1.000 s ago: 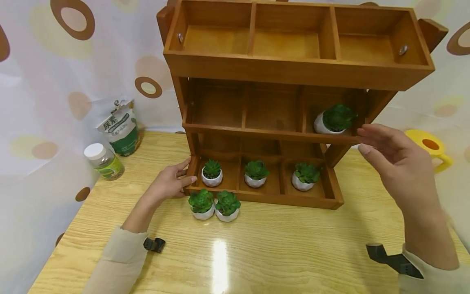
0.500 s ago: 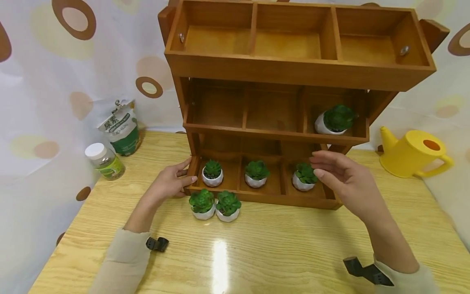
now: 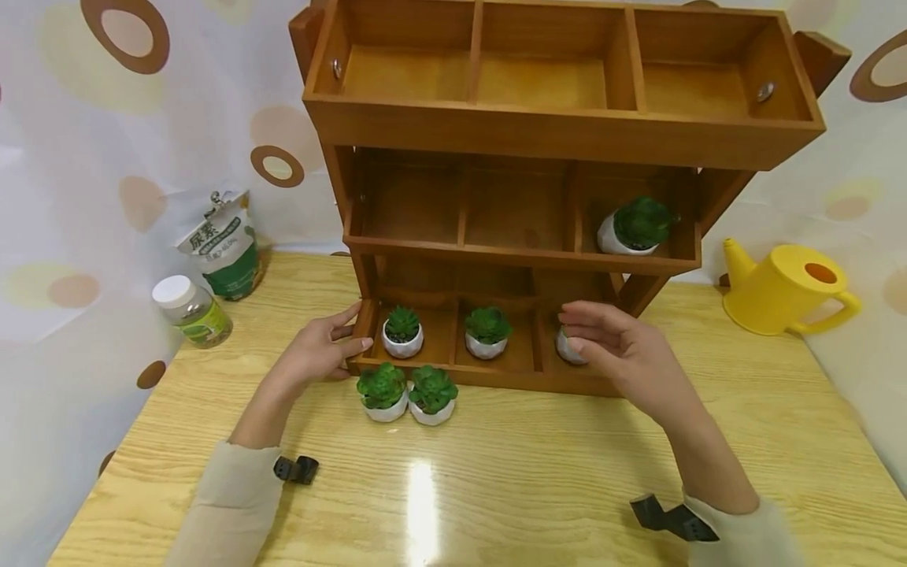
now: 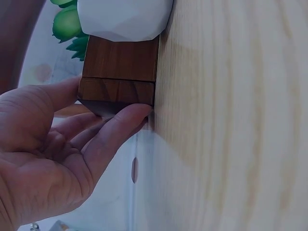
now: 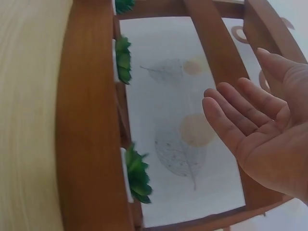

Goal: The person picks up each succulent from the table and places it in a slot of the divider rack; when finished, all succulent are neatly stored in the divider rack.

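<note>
A brown three-tier wooden rack (image 3: 567, 130) stands on the table. My left hand (image 3: 319, 346) holds the left end of its lowest tier; in the left wrist view, thumb and fingers span the end panel (image 4: 120, 62). Over the lowest tier's right compartment hovers my right hand (image 3: 631, 358), partly hiding a potted succulent (image 3: 569, 348). Its palm and loosely extended fingers hold nothing in the right wrist view. Two more succulents, one left (image 3: 402, 332) and one in the middle (image 3: 487, 332), fill the neighbouring compartments. Another succulent (image 3: 636, 227) leans in the middle tier's right compartment.
Two potted succulents, one left (image 3: 383, 392) and one right (image 3: 432, 395), stand on the table against the rack's front. A yellow watering can (image 3: 786, 290) is at the right. Back left are a white-lidded jar (image 3: 193, 311) and a green-and-white pouch (image 3: 225, 248).
My right hand has moved left and down from beside the middle tier to over the lowest tier's right succulent. The left hand keeps its place; the head view has shifted slightly.
</note>
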Action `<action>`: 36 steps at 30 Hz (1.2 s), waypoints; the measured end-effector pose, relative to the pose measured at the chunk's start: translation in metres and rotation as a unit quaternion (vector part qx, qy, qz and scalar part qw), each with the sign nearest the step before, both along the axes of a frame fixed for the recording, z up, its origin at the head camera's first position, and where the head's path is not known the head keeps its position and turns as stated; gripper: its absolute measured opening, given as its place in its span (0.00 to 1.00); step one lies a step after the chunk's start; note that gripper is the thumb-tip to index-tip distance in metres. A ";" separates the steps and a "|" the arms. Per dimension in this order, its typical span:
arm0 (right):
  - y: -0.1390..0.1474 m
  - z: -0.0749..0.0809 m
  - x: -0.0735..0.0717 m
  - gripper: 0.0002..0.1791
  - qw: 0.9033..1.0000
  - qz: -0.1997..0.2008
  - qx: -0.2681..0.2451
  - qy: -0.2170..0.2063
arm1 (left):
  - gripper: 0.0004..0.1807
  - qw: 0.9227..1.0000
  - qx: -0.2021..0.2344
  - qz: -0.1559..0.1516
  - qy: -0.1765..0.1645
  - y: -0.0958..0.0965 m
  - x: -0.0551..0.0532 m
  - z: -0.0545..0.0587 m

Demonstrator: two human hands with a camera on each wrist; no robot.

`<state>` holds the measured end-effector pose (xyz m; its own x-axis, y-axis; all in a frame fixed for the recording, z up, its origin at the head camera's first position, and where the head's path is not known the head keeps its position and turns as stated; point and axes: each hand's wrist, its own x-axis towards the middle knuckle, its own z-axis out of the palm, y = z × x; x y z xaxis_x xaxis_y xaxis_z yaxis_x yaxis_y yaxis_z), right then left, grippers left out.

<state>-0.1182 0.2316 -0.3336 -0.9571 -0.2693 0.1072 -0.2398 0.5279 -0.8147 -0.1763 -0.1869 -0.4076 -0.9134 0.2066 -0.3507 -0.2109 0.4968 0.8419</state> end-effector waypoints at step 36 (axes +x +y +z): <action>-0.096 -0.076 -0.007 0.34 0.969 0.195 0.062 -0.136 | 0.41 1.000 -0.010 0.002 -0.006 0.001 -0.001 0.001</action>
